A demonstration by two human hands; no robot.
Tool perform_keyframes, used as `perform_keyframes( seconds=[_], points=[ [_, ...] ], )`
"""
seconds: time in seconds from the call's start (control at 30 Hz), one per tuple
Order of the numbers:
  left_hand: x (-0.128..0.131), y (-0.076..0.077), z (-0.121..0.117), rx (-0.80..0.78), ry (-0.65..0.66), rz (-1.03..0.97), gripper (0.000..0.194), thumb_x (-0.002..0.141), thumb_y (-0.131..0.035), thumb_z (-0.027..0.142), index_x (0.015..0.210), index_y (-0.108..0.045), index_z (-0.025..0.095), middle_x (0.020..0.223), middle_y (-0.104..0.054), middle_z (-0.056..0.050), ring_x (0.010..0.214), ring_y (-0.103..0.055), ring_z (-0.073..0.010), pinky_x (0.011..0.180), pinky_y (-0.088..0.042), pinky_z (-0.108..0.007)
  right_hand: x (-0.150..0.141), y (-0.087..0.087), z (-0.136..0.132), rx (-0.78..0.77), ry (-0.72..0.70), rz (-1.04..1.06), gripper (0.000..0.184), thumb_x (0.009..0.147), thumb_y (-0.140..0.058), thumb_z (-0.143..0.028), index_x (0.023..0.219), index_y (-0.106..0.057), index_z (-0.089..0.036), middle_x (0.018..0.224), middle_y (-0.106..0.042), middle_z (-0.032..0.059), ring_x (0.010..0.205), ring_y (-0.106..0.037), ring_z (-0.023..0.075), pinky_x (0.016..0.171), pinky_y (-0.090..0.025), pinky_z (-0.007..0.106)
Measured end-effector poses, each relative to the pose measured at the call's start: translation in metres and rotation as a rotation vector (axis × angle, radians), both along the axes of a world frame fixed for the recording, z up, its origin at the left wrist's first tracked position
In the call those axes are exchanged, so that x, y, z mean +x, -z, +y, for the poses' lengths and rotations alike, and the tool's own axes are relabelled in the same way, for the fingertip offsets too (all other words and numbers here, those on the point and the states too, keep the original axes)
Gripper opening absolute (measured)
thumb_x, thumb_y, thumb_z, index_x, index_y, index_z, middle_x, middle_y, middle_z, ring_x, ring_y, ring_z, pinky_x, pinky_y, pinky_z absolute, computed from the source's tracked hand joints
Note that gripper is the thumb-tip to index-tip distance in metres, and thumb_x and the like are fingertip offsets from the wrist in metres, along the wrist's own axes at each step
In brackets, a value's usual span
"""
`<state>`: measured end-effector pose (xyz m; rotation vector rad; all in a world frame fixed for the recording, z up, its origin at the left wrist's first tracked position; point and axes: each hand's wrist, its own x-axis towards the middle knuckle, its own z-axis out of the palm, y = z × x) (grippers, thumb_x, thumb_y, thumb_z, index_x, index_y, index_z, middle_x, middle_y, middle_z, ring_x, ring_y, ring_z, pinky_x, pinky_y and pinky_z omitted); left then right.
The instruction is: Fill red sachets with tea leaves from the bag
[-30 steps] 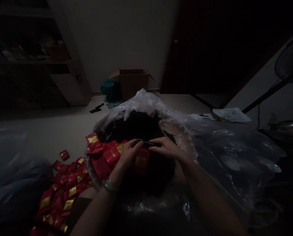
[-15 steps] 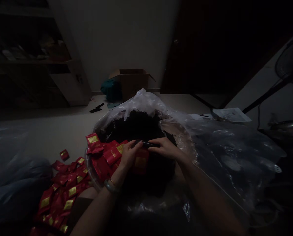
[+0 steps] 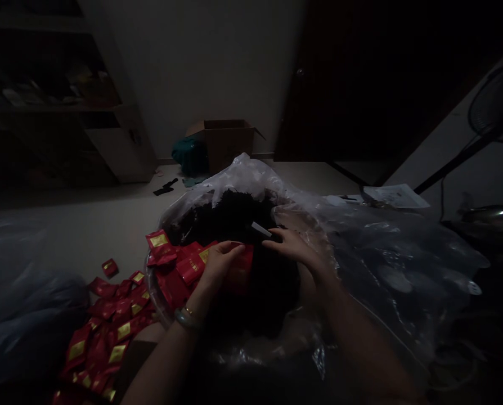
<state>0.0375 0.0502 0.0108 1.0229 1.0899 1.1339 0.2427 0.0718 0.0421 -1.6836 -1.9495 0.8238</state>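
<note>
My left hand (image 3: 221,261) pinches the top edge of a red packet (image 3: 242,270) over a dark heap of loose, leafy-looking material (image 3: 238,216). Between the fingers of my right hand (image 3: 289,246) is one end of a small pale flat strip (image 3: 260,229), which points up and left over the heap. What kind of tool it is cannot be made out. Just left of my left hand, several red packets with gold labels (image 3: 191,270) lie against the heap inside a wide container (image 3: 152,292) lined with clear plastic.
More red packets (image 3: 103,332) are piled on the floor at lower left. Clear plastic sheeting (image 3: 386,264) spreads to the right. An open cardboard box (image 3: 229,143) and a teal bag (image 3: 190,156) stand by the wall. A fan (image 3: 494,104) is at far right. The room is dim.
My hands have moved apart; both were on a dark strip at the packet's top edge. The strip now shows pale in my right hand, away from the packet. My left hand keeps the packet.
</note>
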Motion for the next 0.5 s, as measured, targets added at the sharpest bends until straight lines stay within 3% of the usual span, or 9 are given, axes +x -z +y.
perform_keyframes(
  seconds=[0.1,0.2,0.33,0.5],
  points=[
    [0.002,0.000,-0.001,-0.024,-0.002,-0.010,0.038,0.060,-0.077,0.046,0.079,-0.074,0.013,0.074,-0.074,-0.006,0.064,-0.065,-0.0174,0.059,-0.048,-0.025,-0.002,0.022,0.008,-0.011,-0.026,-0.187,0.043,0.076,-0.069,-0.036,0.114,-0.066,-0.014,0.112,-0.069,0.0143,0.103,-0.064,0.0303,0.085,-0.049,0.036],
    [0.002,0.003,-0.001,-0.012,-0.014,-0.009,0.041,0.062,-0.075,0.049,0.080,-0.074,0.013,0.070,-0.072,-0.005,0.061,-0.063,-0.0163,0.057,-0.045,-0.024,-0.011,0.031,0.010,-0.029,-0.077,-0.160,0.036,0.080,-0.064,-0.031,0.111,-0.066,-0.014,0.113,-0.068,0.0143,0.104,-0.064,0.0286,0.087,-0.048,0.035],
    [0.003,0.007,0.000,0.039,-0.039,0.034,0.037,0.066,-0.071,0.050,0.079,-0.074,0.015,0.069,-0.071,-0.003,0.062,-0.061,-0.0153,0.056,-0.043,-0.023,-0.028,0.020,0.001,0.035,-0.088,0.189,0.032,0.091,-0.045,-0.035,0.104,-0.068,-0.017,0.105,-0.071,0.0082,0.097,-0.065,0.0208,0.082,-0.049,0.030],
    [0.003,0.005,-0.001,0.079,0.013,0.050,0.037,0.068,-0.070,0.050,0.070,-0.072,0.014,0.063,-0.067,-0.001,0.058,-0.057,-0.0128,0.053,-0.039,-0.021,-0.042,0.008,-0.011,0.104,-0.066,0.361,0.022,0.073,-0.067,-0.037,0.075,-0.069,-0.016,0.074,-0.070,0.0029,0.072,-0.063,0.0167,0.065,-0.046,0.025]
  ],
)
